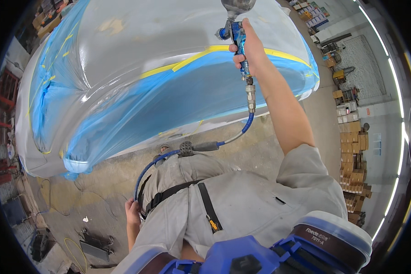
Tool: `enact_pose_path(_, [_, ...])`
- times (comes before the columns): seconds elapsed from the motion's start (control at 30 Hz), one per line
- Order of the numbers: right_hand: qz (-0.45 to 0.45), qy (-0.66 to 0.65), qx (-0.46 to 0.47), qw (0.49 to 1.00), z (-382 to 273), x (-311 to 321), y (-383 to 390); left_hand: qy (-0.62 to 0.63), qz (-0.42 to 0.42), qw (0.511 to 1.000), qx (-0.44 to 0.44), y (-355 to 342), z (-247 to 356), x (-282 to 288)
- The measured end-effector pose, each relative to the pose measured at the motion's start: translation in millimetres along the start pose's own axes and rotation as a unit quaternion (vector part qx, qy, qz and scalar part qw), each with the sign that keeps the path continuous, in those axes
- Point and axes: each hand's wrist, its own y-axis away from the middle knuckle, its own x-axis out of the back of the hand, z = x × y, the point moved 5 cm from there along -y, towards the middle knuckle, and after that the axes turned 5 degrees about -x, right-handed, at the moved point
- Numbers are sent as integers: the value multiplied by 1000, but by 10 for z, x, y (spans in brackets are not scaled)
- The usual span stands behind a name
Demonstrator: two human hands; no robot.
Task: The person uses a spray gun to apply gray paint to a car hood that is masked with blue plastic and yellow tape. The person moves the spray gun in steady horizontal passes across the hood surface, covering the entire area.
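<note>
Head view. Right hand, at twelve o'clock of the frame, arm stretched up, fingers wrapped tight around the grip of a blue metal spray gun with a silver cup on top. The gun sits just over a yellow tape line on a large car body masked in clear and blue plastic film. A blue air hose runs from the gun's silver coupling down toward seven o'clock, past the person's grey coverall. Left hand, at seven o'clock, low by the hip, closed on the hose. Blue respirator at six o'clock. Stacked brown cardboard boxes at three o'clock, well apart.
</note>
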Motion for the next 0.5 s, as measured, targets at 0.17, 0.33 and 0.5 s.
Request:
enact_pose_path(0.17, [28, -3, 5, 1000, -8, 286, -35, 13, -114, 992, -47, -101, 201, -120])
enact_pose_path(0.33, [58, 1, 8, 998, -30, 575, -111, -1, -124, 992, -35, -20, 570, -330])
enact_pose_path(0.5, [79, 9, 19, 997, -20, 861, -212, -30, -104, 993, -44, 135, 875, -547])
